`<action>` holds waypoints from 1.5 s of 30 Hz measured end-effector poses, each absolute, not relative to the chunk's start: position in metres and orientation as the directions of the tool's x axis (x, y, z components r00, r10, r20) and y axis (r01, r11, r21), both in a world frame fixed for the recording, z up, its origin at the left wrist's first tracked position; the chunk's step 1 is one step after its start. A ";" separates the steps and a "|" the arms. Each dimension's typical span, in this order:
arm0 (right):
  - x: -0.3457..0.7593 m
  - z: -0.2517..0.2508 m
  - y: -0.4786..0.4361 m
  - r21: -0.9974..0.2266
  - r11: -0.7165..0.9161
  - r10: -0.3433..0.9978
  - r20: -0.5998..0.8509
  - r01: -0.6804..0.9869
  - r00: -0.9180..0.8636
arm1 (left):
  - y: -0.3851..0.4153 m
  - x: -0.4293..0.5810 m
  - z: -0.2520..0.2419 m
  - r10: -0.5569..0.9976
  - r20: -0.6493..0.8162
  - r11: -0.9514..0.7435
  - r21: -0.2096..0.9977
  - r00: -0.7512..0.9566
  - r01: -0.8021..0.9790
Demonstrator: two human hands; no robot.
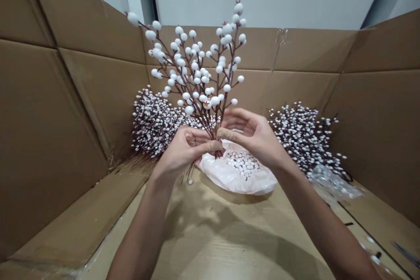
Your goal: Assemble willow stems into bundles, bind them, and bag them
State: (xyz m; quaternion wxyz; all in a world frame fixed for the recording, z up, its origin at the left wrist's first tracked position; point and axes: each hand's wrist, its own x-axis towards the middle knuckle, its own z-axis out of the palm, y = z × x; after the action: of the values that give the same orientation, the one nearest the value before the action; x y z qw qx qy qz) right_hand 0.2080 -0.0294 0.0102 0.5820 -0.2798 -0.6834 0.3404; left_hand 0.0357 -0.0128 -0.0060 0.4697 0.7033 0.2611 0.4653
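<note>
My hands meet around a bunch of brown stems with white artificial berries [197, 65], which fans upward. My left hand [185, 151] grips the stems low down, and a rough tan strip [215, 145] lies along its thumb. My right hand [252, 135] presses in from the other side, with a similar tan wrapping [226, 134] at its thumb against the stems. The wrapping's exact form is hard to tell. Just below my hands lies a white plastic bag [238, 170] of loose white berries.
Heaps of berry sprays lie at left [154, 124] and right [303, 138], with crumpled clear plastic [331, 182] by the right heap. Cardboard walls [49, 140] surround the wooden work surface [210, 227]. A loose berry [190, 181] sits near my left wrist.
</note>
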 end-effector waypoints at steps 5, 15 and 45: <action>0.202 0.002 -0.027 -0.820 0.572 0.810 0.569 -0.023 -0.144 | -0.014 0.034 -0.006 0.780 0.408 -0.461 0.887 0.475 -0.004; 0.181 -0.001 -0.022 -0.772 0.635 0.772 0.633 0.023 -0.059 | -0.013 0.024 -0.004 0.811 0.413 -0.490 0.867 0.415 0.094; 0.100 -0.055 0.151 -0.955 -0.184 0.976 -0.205 0.231 -0.068 | 0.005 -0.057 0.000 0.821 0.559 -0.568 0.820 -0.121 -0.067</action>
State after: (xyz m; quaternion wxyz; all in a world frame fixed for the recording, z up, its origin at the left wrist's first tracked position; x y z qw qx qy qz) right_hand 0.0999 0.1510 -0.0547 0.3657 -0.5766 -0.5235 0.5096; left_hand -0.0566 0.0046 -0.0002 0.3297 0.5753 0.3275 0.6731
